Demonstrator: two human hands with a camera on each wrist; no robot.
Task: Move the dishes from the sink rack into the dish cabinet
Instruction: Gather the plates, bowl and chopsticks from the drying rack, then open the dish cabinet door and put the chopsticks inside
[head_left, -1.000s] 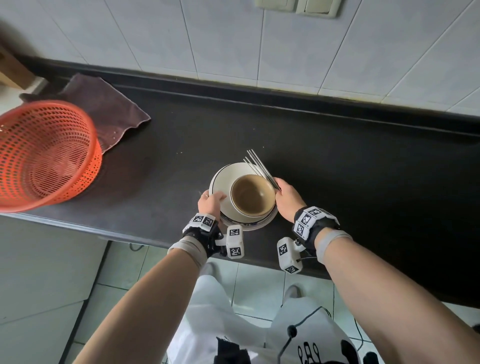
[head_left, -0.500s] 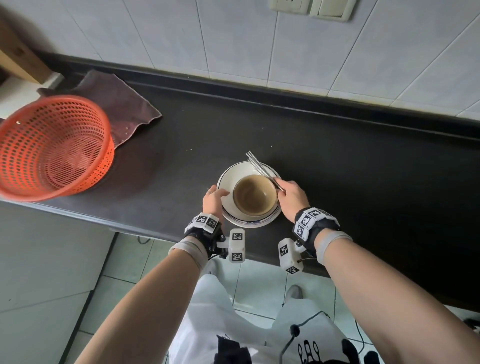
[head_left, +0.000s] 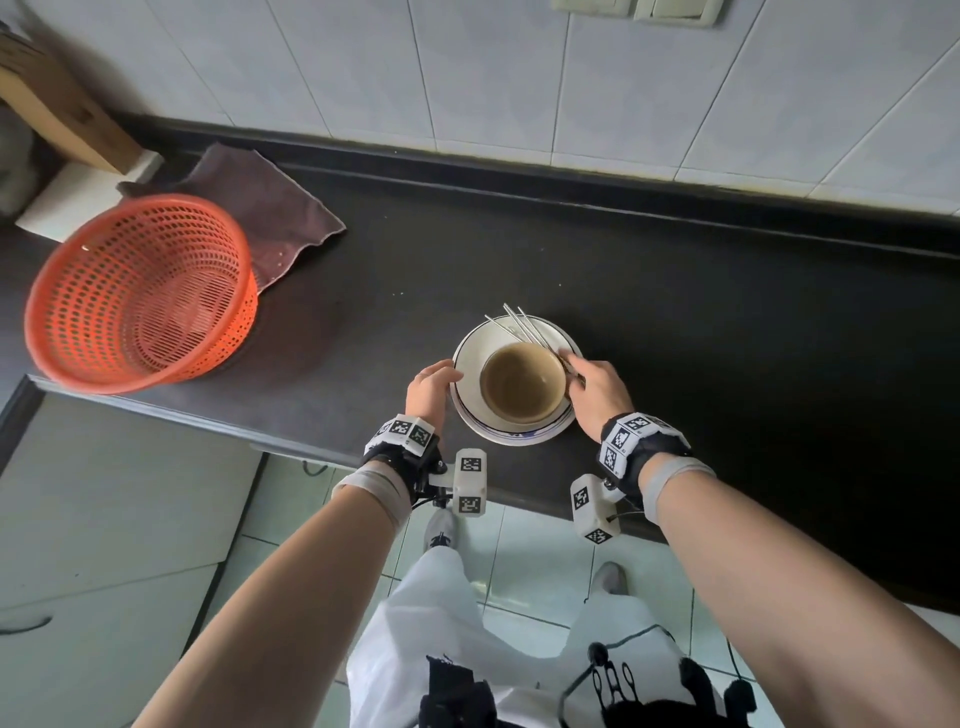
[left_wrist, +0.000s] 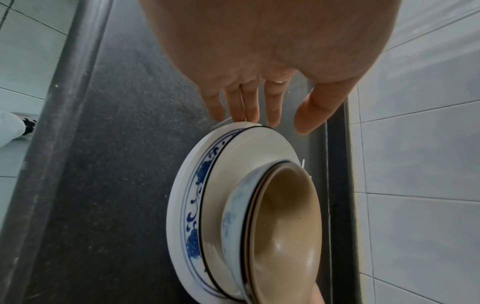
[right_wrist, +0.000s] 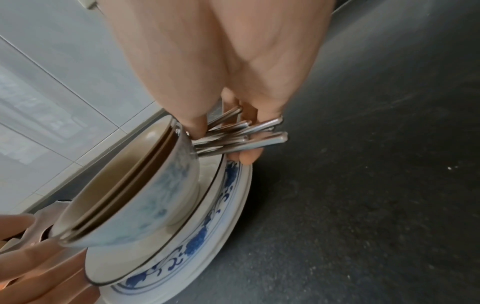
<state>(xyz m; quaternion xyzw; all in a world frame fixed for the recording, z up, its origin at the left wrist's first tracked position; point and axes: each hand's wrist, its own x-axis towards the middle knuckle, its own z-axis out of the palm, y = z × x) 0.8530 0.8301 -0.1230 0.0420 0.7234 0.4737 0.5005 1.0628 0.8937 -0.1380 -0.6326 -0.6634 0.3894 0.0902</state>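
Note:
A stack of blue-and-white plates (head_left: 470, 415) with brown-glazed bowls (head_left: 522, 382) nested on top sits on the black counter near its front edge. Several metal chopsticks (head_left: 522, 325) lie across the far right of the stack. My left hand (head_left: 428, 389) is at the plates' left rim. In the left wrist view its straight fingers (left_wrist: 249, 111) touch the rim of the plates (left_wrist: 182, 205), thumb apart. My right hand (right_wrist: 223, 144) pinches the chopsticks (right_wrist: 241, 139) beside the bowl (right_wrist: 145, 185), thumb on top and fingers curled beneath.
An orange perforated basket (head_left: 140, 291) stands at the counter's left end, with a brown cloth (head_left: 265, 218) behind it. A wooden board (head_left: 57, 114) leans at the far left. The tiled wall closes the back. To the right stretches black counter (head_left: 727, 338).
The stack has stayed at about the same spot on the counter. The chopsticks' far ends have dropped lower over the plate. The head view has shifted so the basket shows more fully.

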